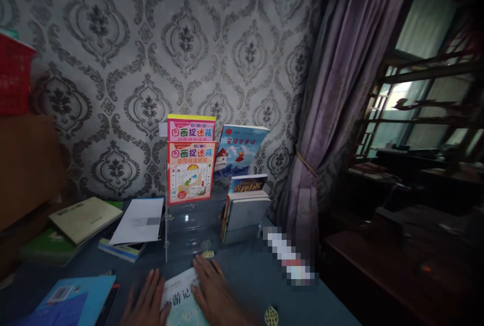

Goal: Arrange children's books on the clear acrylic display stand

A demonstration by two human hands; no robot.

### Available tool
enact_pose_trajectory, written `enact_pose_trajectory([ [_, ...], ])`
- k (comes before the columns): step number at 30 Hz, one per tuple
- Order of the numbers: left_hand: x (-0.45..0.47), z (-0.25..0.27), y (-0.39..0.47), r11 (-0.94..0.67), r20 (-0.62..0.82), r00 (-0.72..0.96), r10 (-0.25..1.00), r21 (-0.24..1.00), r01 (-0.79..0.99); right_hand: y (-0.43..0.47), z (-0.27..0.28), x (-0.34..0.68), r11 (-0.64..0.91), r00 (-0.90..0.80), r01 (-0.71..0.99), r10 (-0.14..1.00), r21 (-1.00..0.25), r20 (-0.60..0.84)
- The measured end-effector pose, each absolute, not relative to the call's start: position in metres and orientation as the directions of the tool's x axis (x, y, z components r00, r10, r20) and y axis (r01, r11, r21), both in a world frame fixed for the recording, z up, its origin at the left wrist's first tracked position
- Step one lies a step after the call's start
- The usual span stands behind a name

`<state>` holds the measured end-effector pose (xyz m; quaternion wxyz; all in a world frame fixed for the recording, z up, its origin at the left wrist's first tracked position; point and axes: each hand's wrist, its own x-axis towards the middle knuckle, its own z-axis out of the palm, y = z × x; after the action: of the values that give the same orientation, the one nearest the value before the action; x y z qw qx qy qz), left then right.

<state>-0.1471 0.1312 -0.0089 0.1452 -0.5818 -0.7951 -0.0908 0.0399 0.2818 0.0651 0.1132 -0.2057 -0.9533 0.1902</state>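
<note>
A pale book (184, 301) with large dark Chinese characters lies on the table before me, its lower part cut off by the frame. My left hand (145, 300) is open along its left side, fingers stretched forward and thumb at the book's edge. Over the right side lies my right hand (217, 288), also open, its thumb on the cover and its fingers reaching past the top corner. Just beyond stands a clear stepped book rack (187, 222). On its left are an orange-red picture book (192, 172) and a pink one (191, 129) behind it.
On the rack's right stand a blue storybook (242, 147) and several upright books (247, 212). Leftward lie a white-covered book (139, 220), a cream book (86, 219) and a blue book (75, 298). A cardboard box (28, 170) and red basket (15, 74) are far left; a curtain (333, 89) hangs right.
</note>
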Motion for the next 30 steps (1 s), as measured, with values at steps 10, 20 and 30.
enact_pose_trajectory([
  [10,-0.015,-0.001,0.128,0.210,0.444,-0.170,0.880,-0.043,0.977,0.275,0.078,0.037,0.887,-0.898,0.383,0.423,-0.257,0.122],
  [20,0.018,0.059,0.078,0.068,0.223,-0.091,0.970,0.111,0.992,0.284,0.053,0.028,0.897,-0.915,0.337,0.384,-0.288,0.125],
  [30,-0.036,0.057,0.057,0.445,0.235,-0.471,0.850,0.159,0.881,0.257,0.071,0.027,0.937,-0.931,0.227,0.288,-0.264,0.224],
])
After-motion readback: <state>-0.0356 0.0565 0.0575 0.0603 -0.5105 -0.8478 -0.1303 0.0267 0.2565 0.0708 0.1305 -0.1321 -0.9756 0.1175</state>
